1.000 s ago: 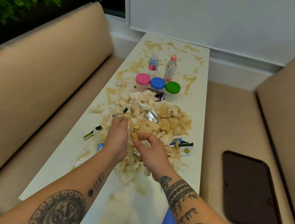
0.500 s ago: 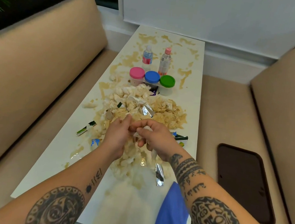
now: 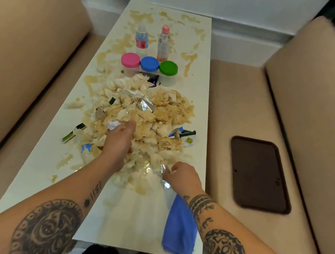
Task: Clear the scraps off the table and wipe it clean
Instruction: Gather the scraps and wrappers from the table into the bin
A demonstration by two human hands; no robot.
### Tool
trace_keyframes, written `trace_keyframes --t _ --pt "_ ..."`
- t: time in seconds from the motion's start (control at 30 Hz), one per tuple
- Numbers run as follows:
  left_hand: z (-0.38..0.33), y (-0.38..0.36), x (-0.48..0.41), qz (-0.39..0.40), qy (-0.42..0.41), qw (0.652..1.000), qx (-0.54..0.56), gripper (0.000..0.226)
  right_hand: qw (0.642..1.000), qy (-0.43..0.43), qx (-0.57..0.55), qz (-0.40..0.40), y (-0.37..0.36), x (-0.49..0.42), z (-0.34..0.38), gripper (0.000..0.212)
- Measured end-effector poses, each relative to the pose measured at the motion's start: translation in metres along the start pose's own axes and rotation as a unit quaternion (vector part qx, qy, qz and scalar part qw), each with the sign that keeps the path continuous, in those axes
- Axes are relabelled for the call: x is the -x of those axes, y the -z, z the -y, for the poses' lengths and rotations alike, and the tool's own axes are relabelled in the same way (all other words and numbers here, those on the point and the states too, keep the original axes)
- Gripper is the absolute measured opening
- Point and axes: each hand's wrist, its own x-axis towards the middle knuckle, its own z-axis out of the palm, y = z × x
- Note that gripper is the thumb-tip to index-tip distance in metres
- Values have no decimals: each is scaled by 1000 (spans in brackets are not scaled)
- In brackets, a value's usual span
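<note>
A big heap of soggy, stained paper scraps (image 3: 155,117) mixed with foil and wrapper bits covers the middle of the long white table (image 3: 37,165). My left hand (image 3: 118,142) reaches into the heap's near left side, its fingers pinching a crumpled white-silver scrap (image 3: 113,124). At the heap's near right edge my right hand (image 3: 183,176) grips a silver foil wrapper (image 3: 165,181). A blue cloth (image 3: 180,229) lies on the table's near right corner, under my right forearm.
Three tubs with pink (image 3: 130,60), blue (image 3: 149,64) and green (image 3: 168,68) lids and two small bottles (image 3: 164,42) stand beyond the heap. Brown spill stains (image 3: 188,60) streak the far table. Beige benches flank it; a dark tray (image 3: 259,174) lies on the right bench.
My hands have separated: the left went forward into the heap, the right drew back and right to the foil wrapper. The camera tilted down.
</note>
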Motion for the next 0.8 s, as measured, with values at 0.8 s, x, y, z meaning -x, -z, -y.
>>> trace_keyframes --t 0.8 --pt "76 49 -14 60 -165 806 -566 31 905 -27 -418 76 -9 -1 47 17"
